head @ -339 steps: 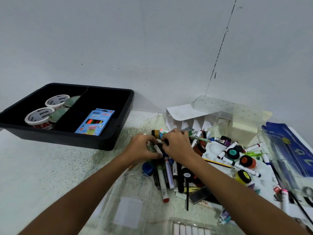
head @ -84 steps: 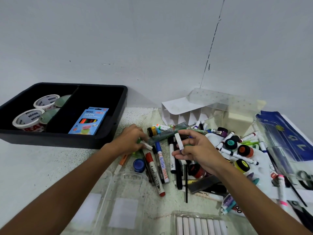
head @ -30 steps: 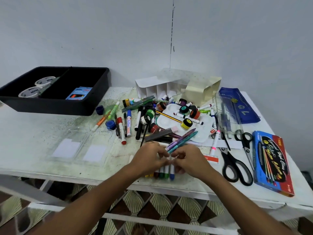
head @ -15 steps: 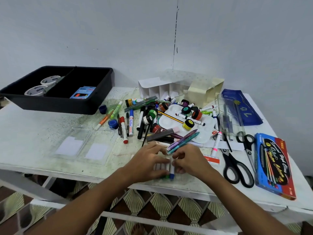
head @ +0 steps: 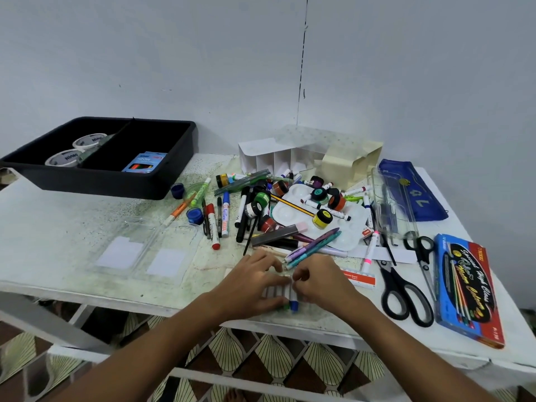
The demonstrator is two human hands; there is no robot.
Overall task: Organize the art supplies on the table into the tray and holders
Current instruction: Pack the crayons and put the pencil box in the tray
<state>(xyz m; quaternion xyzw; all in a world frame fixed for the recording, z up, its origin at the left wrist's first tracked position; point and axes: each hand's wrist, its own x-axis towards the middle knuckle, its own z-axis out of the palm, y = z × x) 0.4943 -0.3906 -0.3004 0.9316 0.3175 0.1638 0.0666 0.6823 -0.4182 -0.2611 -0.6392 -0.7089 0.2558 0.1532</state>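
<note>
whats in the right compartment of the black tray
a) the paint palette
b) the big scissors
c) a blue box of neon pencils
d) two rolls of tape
c: the blue neon pencil box lies in the right compartment of the black tray, while the tape rolls sit in the left one.

A white table [head: 58,204] stands against pale grey walls [head: 145,53], apparently above patterned flooring [head: 261,361].

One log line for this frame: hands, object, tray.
hands: left, right on marker set | site: table front edge | tray: tape rolls, pencil box
</note>
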